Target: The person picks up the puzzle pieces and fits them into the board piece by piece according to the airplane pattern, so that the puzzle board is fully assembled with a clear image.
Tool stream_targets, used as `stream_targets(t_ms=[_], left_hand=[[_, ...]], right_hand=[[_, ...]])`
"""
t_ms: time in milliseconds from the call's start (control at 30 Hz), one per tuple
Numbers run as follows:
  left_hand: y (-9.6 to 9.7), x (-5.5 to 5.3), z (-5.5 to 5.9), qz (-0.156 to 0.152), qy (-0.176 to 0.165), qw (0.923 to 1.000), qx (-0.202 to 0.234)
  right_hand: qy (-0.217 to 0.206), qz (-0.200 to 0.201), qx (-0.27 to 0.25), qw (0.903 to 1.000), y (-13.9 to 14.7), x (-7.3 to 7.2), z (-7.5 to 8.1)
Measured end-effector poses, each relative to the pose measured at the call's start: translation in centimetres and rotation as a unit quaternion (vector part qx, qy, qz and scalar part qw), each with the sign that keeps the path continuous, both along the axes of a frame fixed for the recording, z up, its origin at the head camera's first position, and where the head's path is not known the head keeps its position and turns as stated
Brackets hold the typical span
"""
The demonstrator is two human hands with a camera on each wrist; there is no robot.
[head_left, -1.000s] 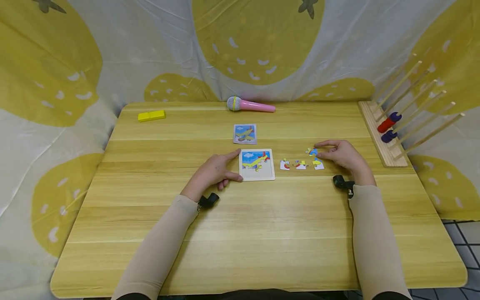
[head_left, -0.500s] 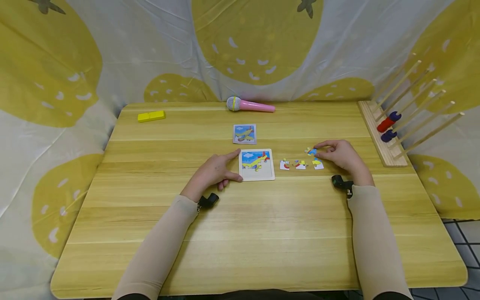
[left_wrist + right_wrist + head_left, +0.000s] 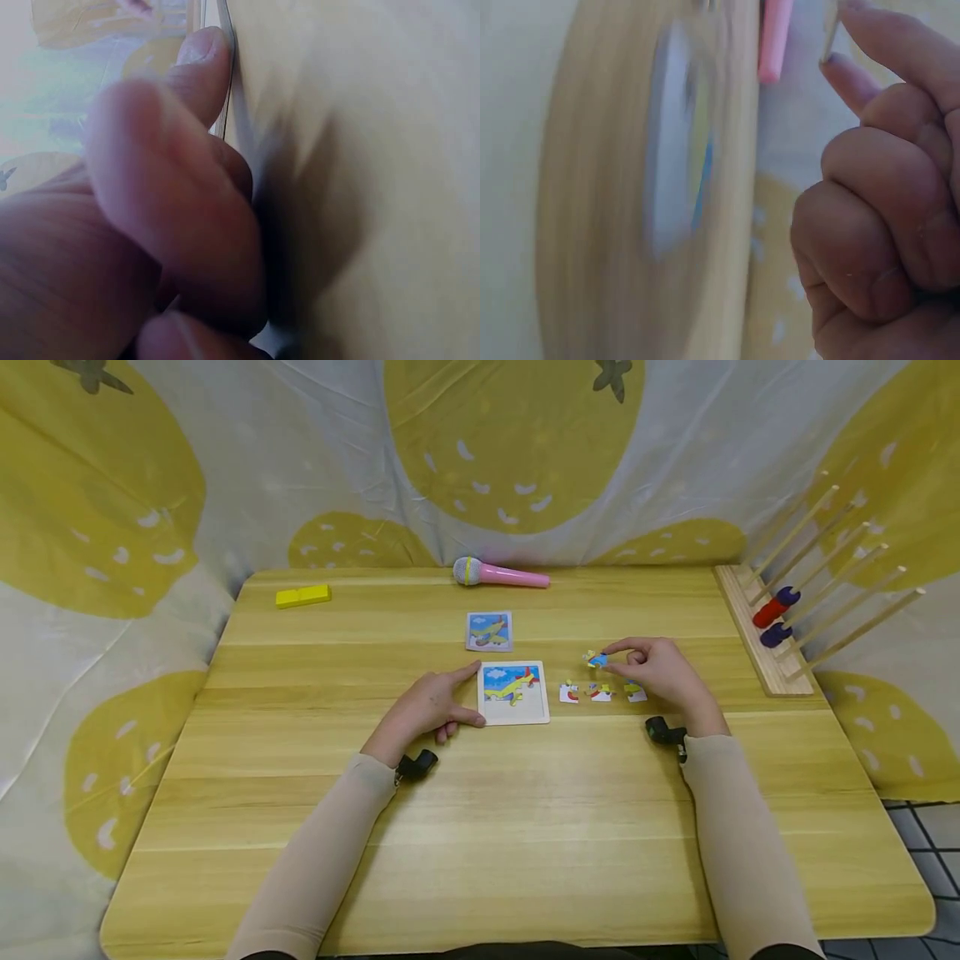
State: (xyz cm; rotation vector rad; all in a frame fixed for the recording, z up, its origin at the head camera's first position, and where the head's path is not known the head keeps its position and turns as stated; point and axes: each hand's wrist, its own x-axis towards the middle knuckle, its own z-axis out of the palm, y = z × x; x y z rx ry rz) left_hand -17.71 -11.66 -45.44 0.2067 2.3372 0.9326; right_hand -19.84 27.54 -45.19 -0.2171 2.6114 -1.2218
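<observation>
Between thumb and index finger, my right hand (image 3: 660,670) pinches a blue-and-yellow jigsaw piece (image 3: 596,659), raised over the table right of the puzzle tray (image 3: 545,703). The right wrist view shows this piece (image 3: 829,30) edge-on at the fingertips, the other fingers curled in. My left hand (image 3: 423,703) touches the tray's left side, straight index finger at the far corner and thumb at the near one. The tray holds a partly assembled airplane picture, its lower right bare. More loose pieces lie right of it: one (image 3: 568,693), another (image 3: 601,692) and a third (image 3: 636,692) below my right hand.
A picture card (image 3: 489,632) with the same airplane lies behind the tray. At the table's far edge is a pink toy microphone (image 3: 513,576), with a yellow block (image 3: 303,596) at the far left. A wooden peg rack (image 3: 772,652) with red and blue beads stands on the right.
My right hand has lifted the blue-and-yellow jigsaw piece from beside the others and moved left with it toward the tray. The left hand stays at the tray's edge.
</observation>
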Motion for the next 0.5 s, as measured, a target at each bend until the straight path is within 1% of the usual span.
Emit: stream_targets(t_ms=[100, 300, 400, 500], left_hand=[[0.1, 0.1, 0.1, -0.001, 0.001, 1.0, 0.002], [0.1, 0.1, 0.1, -0.003, 0.003, 1.0, -0.003], [0.1, 0.0, 0.0, -0.002, 0.003, 1.0, -0.006], [0.1, 0.0, 0.0, -0.002, 0.004, 0.9999, -0.009]], right_hand=[[0.016, 0.029, 0.004, 0.9994, -1.9, 0.2, 0.2], [0.041, 0.092, 0.03, 0.9945, -6.0, 0.8, -0.4], [0.052, 0.113, 0.042, 0.9913, -7.8, 1.1, -0.5], [0.063, 0.122, 0.053, 0.9891, -8.9, 1.3, -0.6]])
